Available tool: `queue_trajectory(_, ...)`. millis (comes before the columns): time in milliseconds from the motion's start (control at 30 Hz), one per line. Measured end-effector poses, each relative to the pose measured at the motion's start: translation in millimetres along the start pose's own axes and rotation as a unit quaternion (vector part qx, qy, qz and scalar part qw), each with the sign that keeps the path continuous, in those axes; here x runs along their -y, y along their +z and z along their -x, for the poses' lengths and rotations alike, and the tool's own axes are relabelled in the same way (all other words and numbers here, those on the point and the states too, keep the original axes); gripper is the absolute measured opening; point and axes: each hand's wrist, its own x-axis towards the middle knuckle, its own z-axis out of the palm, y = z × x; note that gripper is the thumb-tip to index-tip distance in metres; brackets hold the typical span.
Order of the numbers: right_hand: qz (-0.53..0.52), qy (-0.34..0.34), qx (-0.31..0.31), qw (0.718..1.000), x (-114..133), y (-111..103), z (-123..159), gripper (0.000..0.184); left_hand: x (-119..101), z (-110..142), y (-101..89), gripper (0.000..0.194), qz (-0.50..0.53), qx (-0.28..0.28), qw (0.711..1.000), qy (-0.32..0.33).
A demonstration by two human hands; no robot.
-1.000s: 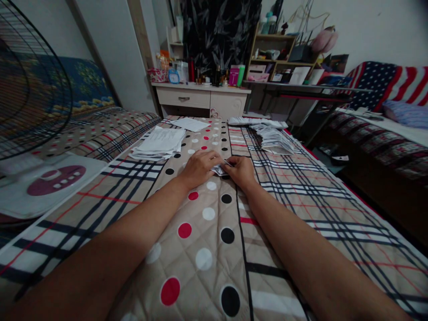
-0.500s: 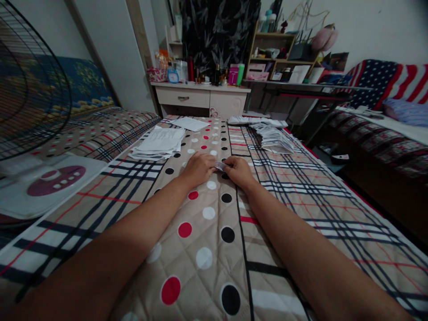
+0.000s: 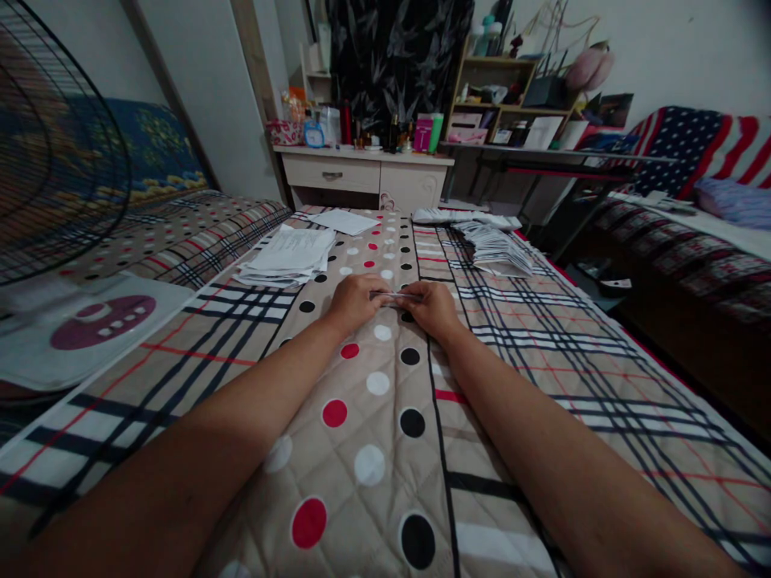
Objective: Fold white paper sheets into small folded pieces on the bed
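Observation:
Just above the patterned bedspread [image 3: 377, 417], both hands grip a narrow folded sheet of paper [image 3: 396, 295], seen almost edge-on. My left hand [image 3: 356, 303] pinches its left end between thumb and fingers. On its right end, my right hand [image 3: 432, 307] is closed the same way. Beyond the left hand lies a stack of white printed sheets [image 3: 287, 255], with another flat white sheet [image 3: 343, 221] behind it. Past the right hand, a row of folded papers [image 3: 495, 247] leans over in a fanned pile.
A wire fan cage [image 3: 60, 144] stands at the left, above a white plastic bag [image 3: 108, 321] with a purple print. A white dresser [image 3: 355, 172] with bottles is at the bed's far end. On the right are a dark-topped desk [image 3: 554, 152] and another bed [image 3: 692, 221].
Both hands stay in nearly the same place. The paper between them has turned from a slant to a level, edge-on strip, and the left fingers now pinch its end more visibly.

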Motion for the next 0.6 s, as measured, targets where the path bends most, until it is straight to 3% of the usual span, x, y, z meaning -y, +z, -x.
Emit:
queue_trajectory(300, -0.042, 0.001, -0.006, 0.999, 1, 0, 0, 0.016, 1, 0, 1.5, 0.001, 0.032, -0.015, 0.998, -0.049)
queue_trajectory(433, -0.061, 0.017, -0.014, 0.998, 0, 0, 1, 0.014, -5, 0, 1.7, 0.017, 0.082, -0.033, 0.994, -0.069)
queue_trajectory(600, -0.131, 0.096, -0.054, 0.985, 2, 0, 0, 0.024, -10, -3, -3.2, 0.022, 0.158, -0.048, 0.982, -0.092)
